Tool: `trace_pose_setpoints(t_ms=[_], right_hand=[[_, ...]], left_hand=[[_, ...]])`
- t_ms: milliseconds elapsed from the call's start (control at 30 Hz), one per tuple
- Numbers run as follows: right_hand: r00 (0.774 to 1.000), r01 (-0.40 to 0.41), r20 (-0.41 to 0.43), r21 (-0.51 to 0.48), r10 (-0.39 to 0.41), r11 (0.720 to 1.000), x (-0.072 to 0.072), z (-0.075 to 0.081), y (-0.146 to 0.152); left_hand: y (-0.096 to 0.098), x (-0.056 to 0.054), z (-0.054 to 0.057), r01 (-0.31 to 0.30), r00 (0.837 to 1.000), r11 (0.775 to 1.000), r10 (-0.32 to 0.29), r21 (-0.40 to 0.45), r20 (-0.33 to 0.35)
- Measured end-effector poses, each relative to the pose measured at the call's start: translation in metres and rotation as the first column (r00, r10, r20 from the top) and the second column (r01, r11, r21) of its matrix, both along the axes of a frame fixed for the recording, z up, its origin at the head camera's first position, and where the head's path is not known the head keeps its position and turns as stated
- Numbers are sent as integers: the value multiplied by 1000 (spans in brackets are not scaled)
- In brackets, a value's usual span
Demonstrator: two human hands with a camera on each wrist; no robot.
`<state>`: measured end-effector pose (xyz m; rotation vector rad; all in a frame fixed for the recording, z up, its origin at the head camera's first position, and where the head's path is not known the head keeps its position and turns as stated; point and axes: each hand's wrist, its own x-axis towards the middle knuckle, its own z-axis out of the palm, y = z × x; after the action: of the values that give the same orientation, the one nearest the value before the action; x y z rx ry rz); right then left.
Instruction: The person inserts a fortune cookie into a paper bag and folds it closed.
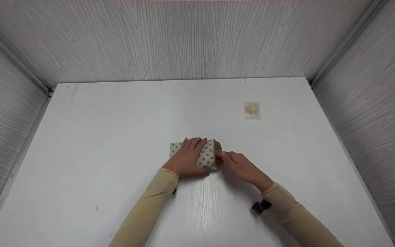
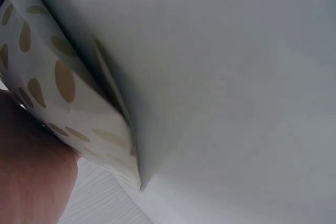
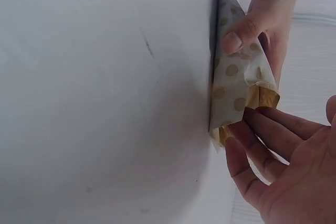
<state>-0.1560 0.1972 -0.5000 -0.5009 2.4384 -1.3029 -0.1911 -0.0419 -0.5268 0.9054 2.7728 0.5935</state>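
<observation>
A white paper bag with brown dots [image 1: 206, 156] lies on its side in the middle of the table, its brown-lined mouth facing right. My left hand [image 1: 187, 159] grips it from above, fingers over the top and thumb along the near side. At the mouth is my right hand [image 1: 242, 168]; in the right wrist view its fingers [image 3: 268, 135] reach into the opening, with some tips hidden by the paper. Something reddish [image 1: 219, 160] shows inside the mouth, too small to identify. The left wrist view shows the bag's dotted side [image 2: 58, 82] close up.
A small see-through packet with yellowish contents [image 1: 252, 110] lies toward the back right of the white table [image 1: 115, 137]. Grey wood-grain panels [image 1: 190, 41] stand at the back and both sides.
</observation>
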Motion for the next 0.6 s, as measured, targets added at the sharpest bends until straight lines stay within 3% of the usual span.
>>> trace_pose_setpoints(t_ms=[300, 600], right_hand=[[996, 37, -81, -27, -39, 999, -10, 2, 7], [989, 102, -113, 35, -97, 994, -23, 3, 26]], left_hand=[[0, 0, 0, 2, 1000, 1000, -2, -10, -2], [0, -1, 0, 4, 1000, 1000, -4, -24, -5]])
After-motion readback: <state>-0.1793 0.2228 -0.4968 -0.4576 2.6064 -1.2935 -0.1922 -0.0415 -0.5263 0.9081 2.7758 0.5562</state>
